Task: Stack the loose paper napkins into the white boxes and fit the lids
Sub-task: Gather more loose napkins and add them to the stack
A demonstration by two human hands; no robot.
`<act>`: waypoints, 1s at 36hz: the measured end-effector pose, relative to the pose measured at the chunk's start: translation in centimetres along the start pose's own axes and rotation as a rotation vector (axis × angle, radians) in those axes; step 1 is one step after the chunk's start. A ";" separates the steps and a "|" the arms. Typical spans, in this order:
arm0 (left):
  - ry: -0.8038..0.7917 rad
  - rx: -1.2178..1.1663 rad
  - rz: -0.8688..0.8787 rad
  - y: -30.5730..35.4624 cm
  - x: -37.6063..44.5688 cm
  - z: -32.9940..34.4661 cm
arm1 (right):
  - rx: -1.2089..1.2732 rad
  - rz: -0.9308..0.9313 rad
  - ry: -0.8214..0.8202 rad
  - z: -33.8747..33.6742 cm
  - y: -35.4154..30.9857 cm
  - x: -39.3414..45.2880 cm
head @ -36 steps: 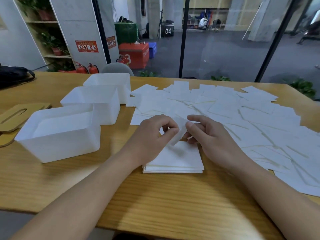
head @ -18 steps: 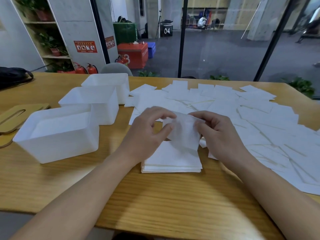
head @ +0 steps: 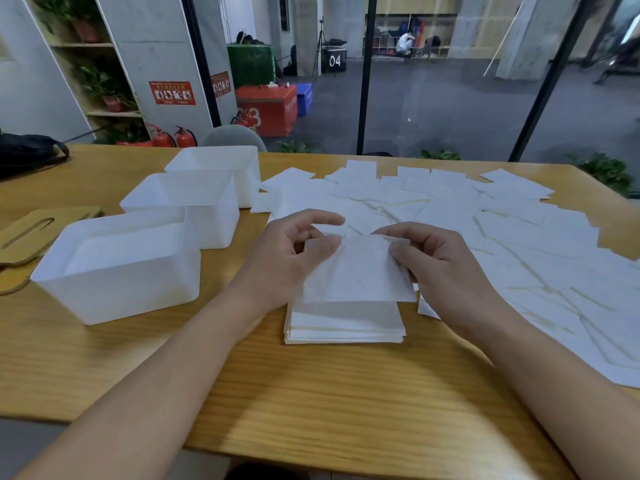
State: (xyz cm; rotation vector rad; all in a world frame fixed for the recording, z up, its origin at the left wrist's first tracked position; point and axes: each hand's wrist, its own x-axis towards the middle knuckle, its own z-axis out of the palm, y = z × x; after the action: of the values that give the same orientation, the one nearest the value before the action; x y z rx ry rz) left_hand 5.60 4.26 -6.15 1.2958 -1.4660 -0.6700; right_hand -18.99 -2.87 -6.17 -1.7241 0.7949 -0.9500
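Observation:
A single white napkin (head: 356,271) hangs flat just above a neat napkin stack (head: 344,325) near the table's front. My left hand (head: 294,251) pinches the napkin's left top corner, and my right hand (head: 440,261) pinches its right top edge. Three open white boxes stand in a row to the left: the nearest box (head: 117,268), the middle box (head: 183,202) and the far box (head: 218,168). Loose napkins (head: 485,220) lie spread over the table's right half.
Wooden lids (head: 27,233) with slots lie at the left edge beside the nearest box. A black bag (head: 27,154) rests on the far left corner. A grey chair back (head: 232,138) shows behind the table. Bare wood (head: 311,403) runs along the front edge.
Both hands have lifted one napkin off the loose spread and brought it, opened flat, over the stack. The stack and the boxes have stayed where they were.

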 end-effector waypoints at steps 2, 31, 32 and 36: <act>-0.009 0.033 0.002 -0.2 0.0 -0.1 | -0.045 0.016 0.006 -0.1 0.2 0.0; -0.244 0.345 -0.114 -2.8 0.3 -2.9 | -0.640 -0.132 0.044 -0.7 1.6 0.3; -0.237 0.347 -0.113 -2.9 0.3 -2.9 | -0.670 -0.154 0.064 -0.6 1.7 0.6; -0.152 0.388 -0.100 -3.0 0.6 -2.6 | -0.815 -0.199 0.057 0.2 2.4 2.2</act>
State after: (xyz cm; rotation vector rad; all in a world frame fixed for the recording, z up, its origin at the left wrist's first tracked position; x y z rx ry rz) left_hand 9.17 3.41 -7.78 1.6530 -1.7223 -0.5758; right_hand -17.97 -5.39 -7.93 -2.5185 1.1643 -0.8599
